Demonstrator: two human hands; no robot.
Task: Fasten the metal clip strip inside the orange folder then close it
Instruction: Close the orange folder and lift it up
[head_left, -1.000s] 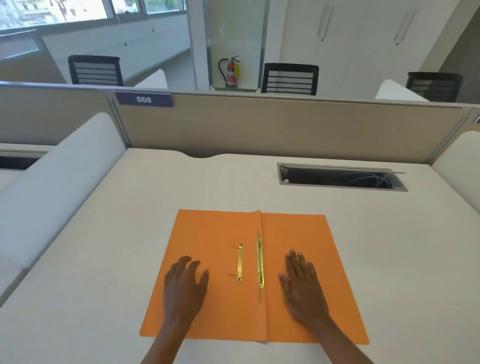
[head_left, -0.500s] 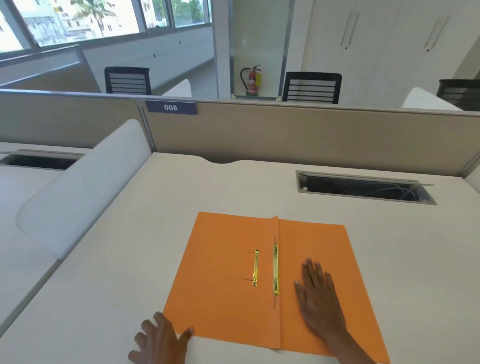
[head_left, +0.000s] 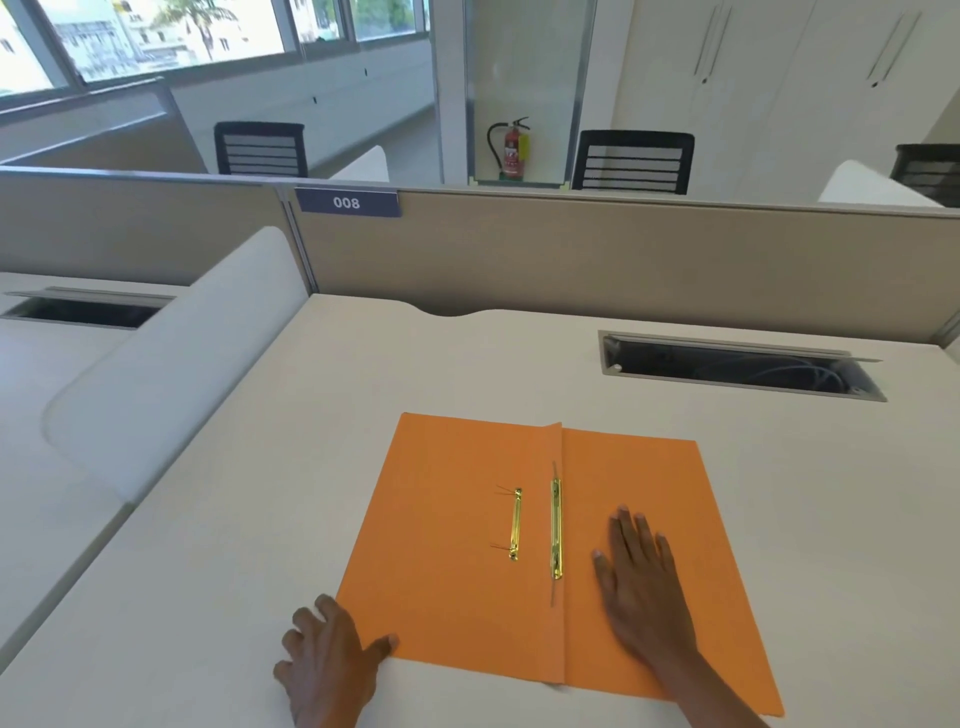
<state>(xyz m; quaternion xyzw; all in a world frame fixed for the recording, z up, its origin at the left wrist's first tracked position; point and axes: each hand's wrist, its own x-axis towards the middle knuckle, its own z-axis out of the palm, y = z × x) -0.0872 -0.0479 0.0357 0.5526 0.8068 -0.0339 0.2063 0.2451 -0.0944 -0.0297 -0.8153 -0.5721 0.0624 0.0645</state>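
Observation:
An orange folder (head_left: 452, 519) lies open and flat on the desk in front of me. A long brass clip strip (head_left: 556, 527) runs along its centre fold. A shorter brass bar (head_left: 515, 522) with two thin prongs sticking left lies on the left flap. My right hand (head_left: 641, 582) rests flat, palm down, on the right flap beside the strip. My left hand (head_left: 327, 660) sits on the desk at the folder's near left corner, fingers spread, thumb touching the flap's edge.
The cream desk (head_left: 234, 519) ends at a beige partition (head_left: 623, 260) labelled 008. An open cable tray slot (head_left: 737, 371) sits at the back right. A white rounded divider (head_left: 171, 358) borders the desk on the left.
My left hand slid off the left flap and back to the folder's near left corner. The right hand stayed flat on the right flap. My view shifted left.

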